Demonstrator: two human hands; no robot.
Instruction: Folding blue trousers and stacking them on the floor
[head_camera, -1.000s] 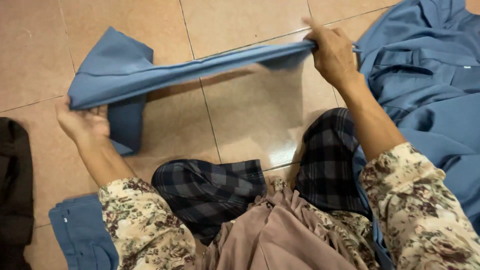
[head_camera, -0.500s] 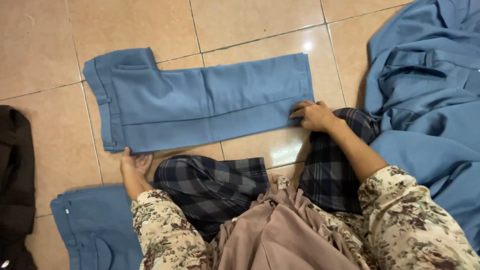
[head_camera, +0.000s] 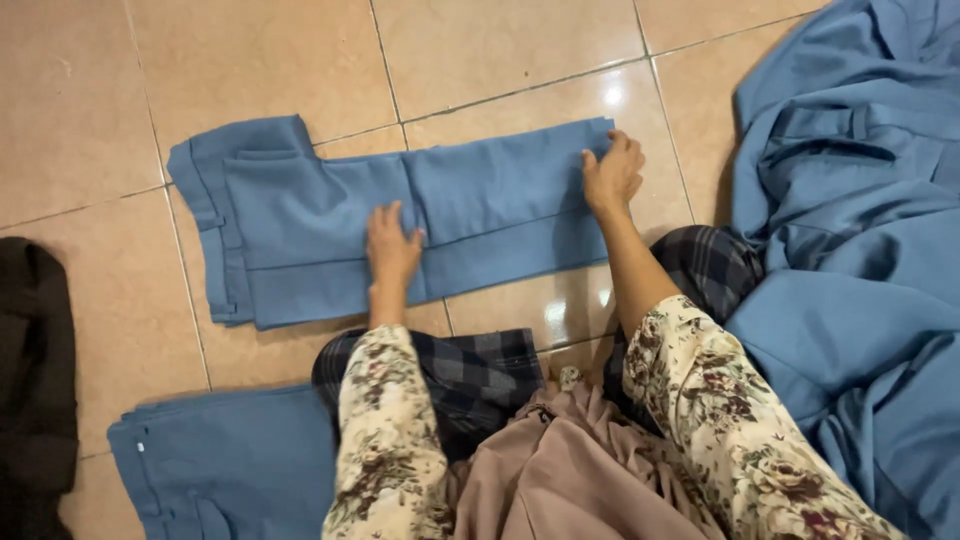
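Blue cotton trousers (head_camera: 300, 225), folded leg on leg, lie flat on the beige tiled floor (head_camera: 90, 90), long axis running left to right, waistband at the left. Left hand (head_camera: 393, 248) presses flat on the middle, fingers spread. Right hand (head_camera: 612, 172) sits on the hem end at the right, fingers curled on the cloth.

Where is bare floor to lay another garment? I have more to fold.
Bare tiles lie beyond the flat blue trousers, and between them and the dark cloth. The right is crowded by the heaped blue fabric.
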